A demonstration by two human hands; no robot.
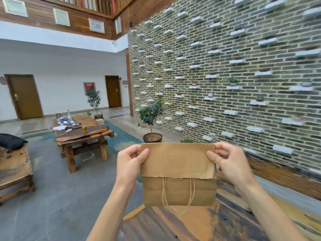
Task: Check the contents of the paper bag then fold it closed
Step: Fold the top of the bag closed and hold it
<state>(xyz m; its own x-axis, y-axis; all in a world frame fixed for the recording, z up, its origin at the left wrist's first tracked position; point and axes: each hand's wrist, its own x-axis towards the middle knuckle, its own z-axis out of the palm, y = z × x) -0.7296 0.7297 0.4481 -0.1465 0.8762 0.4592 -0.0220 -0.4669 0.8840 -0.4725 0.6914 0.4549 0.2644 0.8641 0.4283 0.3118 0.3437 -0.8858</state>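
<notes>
A brown paper bag [178, 188] stands upright on the near wooden table [199, 225]. Its top part is folded down toward me, forming a flap whose ragged edge ends about halfway down. Twine handles hang out from under the flap over the bag's front. My left hand [131, 159] pinches the fold's upper left corner, thumb on the front. My right hand [227, 159] pinches the upper right corner the same way. The bag's inside is hidden.
A brick wall [225, 75] with small white shelves runs along the right, with a low wooden ledge below it. A potted tree [151, 122] stands behind the bag. A second wooden table [81, 131] with cups and bottles is further left.
</notes>
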